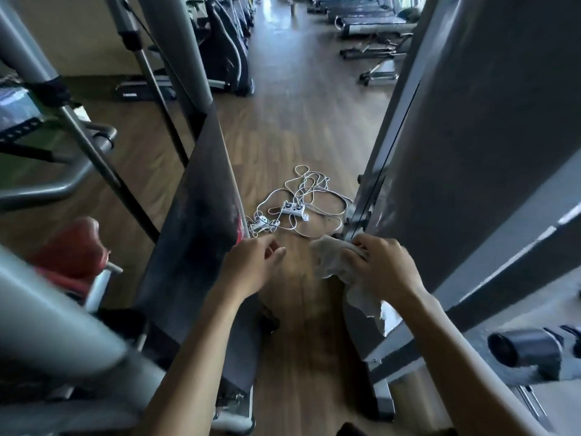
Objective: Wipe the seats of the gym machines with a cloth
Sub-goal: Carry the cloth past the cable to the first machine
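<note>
Head view: the cloth (330,258), pale beige and crumpled, lies at 5 o'clock from centre, with its long axis running from 11 to 5 o'clock. The right hand (386,269) grips it. The left hand (251,265) is loosely curled and holds nothing.

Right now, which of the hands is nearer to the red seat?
Left. The left hand is right of the red seat, with a dark panel between them; the right hand, gripping the cloth, is farther right.
</note>
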Demonstrator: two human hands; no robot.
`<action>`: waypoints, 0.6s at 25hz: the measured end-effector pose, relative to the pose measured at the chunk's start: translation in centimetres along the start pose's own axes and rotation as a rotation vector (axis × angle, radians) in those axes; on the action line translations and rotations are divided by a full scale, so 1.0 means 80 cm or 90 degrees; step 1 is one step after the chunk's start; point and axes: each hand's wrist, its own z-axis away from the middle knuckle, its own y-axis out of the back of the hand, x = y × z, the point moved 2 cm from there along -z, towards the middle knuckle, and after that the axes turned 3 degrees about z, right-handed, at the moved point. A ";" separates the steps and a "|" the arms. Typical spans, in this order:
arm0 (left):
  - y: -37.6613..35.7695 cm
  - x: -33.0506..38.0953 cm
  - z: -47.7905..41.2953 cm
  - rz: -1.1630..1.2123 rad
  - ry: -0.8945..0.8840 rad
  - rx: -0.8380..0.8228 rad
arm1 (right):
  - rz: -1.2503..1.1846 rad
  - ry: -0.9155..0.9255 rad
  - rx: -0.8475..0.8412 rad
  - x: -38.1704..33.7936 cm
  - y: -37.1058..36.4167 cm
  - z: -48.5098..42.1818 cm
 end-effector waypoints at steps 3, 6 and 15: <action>-0.003 -0.006 -0.063 -0.004 0.007 0.011 | 0.001 0.004 -0.009 0.001 -0.015 -0.067; -0.013 -0.022 -0.151 0.016 0.020 0.023 | 0.040 0.016 -0.018 0.001 -0.031 -0.161; -0.005 -0.051 -0.409 0.075 0.098 0.056 | -0.028 0.044 -0.014 0.016 -0.065 -0.450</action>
